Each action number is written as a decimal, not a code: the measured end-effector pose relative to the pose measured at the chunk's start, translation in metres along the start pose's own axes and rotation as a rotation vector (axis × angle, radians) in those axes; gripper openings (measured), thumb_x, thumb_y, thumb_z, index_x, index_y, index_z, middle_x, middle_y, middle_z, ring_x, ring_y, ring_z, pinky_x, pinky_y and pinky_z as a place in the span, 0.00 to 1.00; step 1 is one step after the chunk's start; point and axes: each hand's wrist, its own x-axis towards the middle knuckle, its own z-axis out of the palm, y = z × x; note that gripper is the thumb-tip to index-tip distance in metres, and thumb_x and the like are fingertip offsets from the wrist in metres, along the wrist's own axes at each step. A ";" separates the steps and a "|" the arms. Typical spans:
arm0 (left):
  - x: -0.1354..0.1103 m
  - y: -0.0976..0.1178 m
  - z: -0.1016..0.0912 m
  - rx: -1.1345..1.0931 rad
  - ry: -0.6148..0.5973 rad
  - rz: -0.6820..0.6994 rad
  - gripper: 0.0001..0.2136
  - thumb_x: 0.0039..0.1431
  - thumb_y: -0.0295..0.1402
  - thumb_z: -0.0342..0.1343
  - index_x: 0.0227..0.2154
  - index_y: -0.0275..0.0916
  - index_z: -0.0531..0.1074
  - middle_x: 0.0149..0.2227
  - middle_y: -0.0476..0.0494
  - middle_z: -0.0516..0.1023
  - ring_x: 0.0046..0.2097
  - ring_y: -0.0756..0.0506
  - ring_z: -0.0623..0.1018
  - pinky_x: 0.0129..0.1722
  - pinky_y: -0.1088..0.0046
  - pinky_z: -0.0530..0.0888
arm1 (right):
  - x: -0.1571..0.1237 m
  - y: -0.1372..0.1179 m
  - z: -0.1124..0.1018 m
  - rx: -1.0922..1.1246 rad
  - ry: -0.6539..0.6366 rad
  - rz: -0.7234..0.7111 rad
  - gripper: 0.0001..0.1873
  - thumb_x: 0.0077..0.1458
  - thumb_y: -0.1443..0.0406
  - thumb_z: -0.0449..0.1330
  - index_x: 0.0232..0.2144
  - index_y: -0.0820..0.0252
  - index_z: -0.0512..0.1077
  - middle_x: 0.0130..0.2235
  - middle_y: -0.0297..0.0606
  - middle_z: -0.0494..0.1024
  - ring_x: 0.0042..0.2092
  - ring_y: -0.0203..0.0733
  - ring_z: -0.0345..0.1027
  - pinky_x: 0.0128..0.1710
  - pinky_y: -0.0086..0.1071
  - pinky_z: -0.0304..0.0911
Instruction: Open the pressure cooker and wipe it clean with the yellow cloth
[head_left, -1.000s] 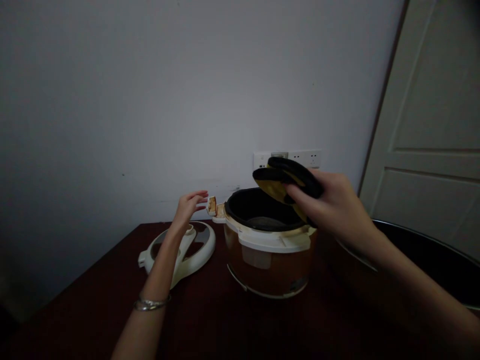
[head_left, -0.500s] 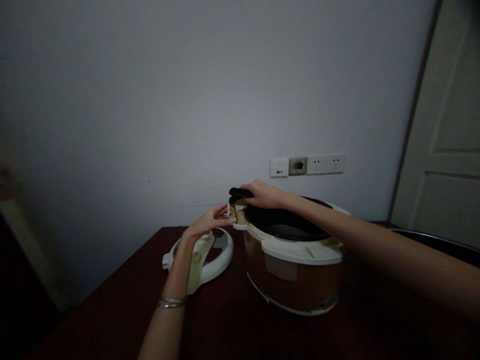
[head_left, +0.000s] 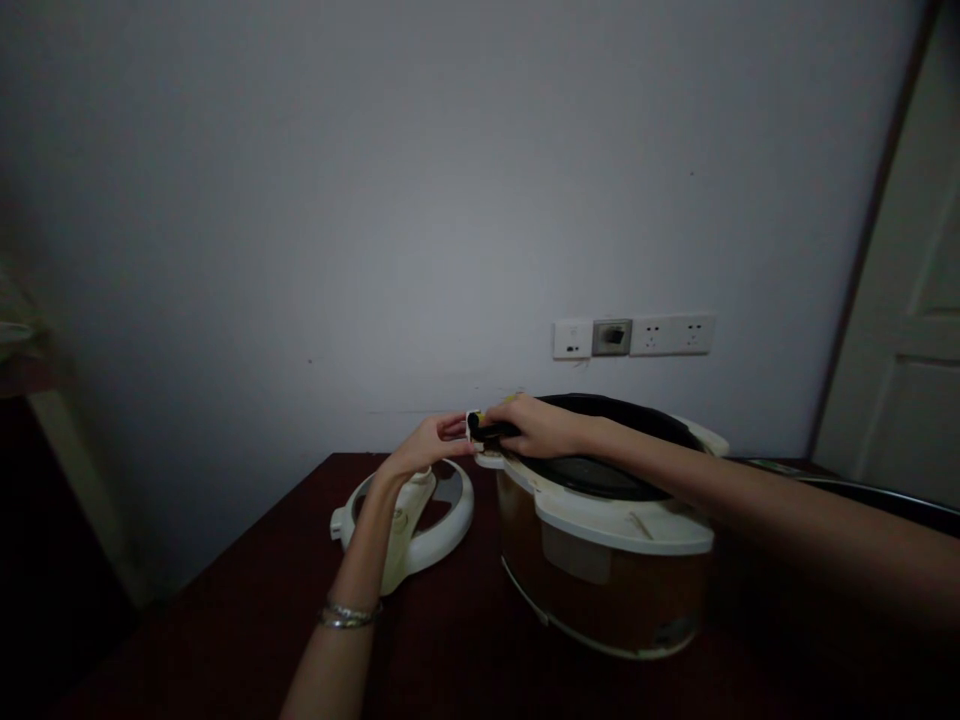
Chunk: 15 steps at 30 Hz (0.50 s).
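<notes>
A cream and orange electric cooker (head_left: 607, 555) stands on the dark red table (head_left: 450, 650) with its black inner pot (head_left: 607, 470) uncovered. My right hand (head_left: 536, 428) reaches across the pot's rim and is closed on a small black and yellow piece (head_left: 487, 432) at the cooker's left handle bracket. My left hand (head_left: 427, 447) comes up from the left, its fingertips pinching the small cream bracket next to that piece. A bracelet (head_left: 346, 615) circles my left wrist. The cooker's cream lid (head_left: 409, 515) lies flat on the table below my left hand.
A row of wall sockets (head_left: 634, 337) sits on the grey wall behind the cooker. A white door (head_left: 900, 330) stands at the right. A dark round rim (head_left: 885, 495) shows at the table's right edge. Pale furniture (head_left: 30, 380) is at the far left.
My right hand carried the black and yellow piece from above the pot down and left to the cooker's left bracket. My left hand closed in on the bracket. The view shifted left.
</notes>
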 end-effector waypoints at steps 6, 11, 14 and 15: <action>0.000 0.000 0.001 -0.024 0.008 -0.023 0.25 0.41 0.29 0.65 0.47 0.40 0.73 0.50 0.40 0.75 0.57 0.34 0.68 0.53 0.56 0.65 | -0.010 -0.003 -0.008 0.135 0.011 -0.014 0.15 0.48 0.72 0.55 0.40 0.64 0.75 0.33 0.38 0.78 0.32 0.35 0.67 0.34 0.28 0.59; -0.001 0.001 0.002 -0.014 -0.002 0.002 0.24 0.42 0.28 0.65 0.47 0.39 0.73 0.52 0.39 0.74 0.56 0.34 0.68 0.52 0.57 0.66 | 0.001 0.025 -0.019 0.411 0.221 0.376 0.17 0.48 0.70 0.54 0.40 0.67 0.75 0.32 0.37 0.78 0.30 0.36 0.67 0.30 0.27 0.61; -0.002 0.002 0.002 -0.026 -0.001 -0.018 0.24 0.42 0.29 0.66 0.46 0.40 0.73 0.51 0.41 0.75 0.55 0.34 0.69 0.52 0.58 0.67 | 0.007 0.035 -0.015 0.325 0.387 0.431 0.17 0.49 0.70 0.53 0.41 0.68 0.75 0.33 0.38 0.78 0.31 0.36 0.68 0.32 0.27 0.61; -0.002 0.002 0.002 -0.028 0.001 -0.025 0.24 0.42 0.29 0.66 0.46 0.41 0.74 0.50 0.41 0.75 0.55 0.35 0.69 0.51 0.58 0.67 | 0.008 0.035 -0.012 0.260 0.378 0.373 0.17 0.50 0.70 0.54 0.41 0.67 0.74 0.34 0.39 0.79 0.33 0.37 0.69 0.34 0.27 0.62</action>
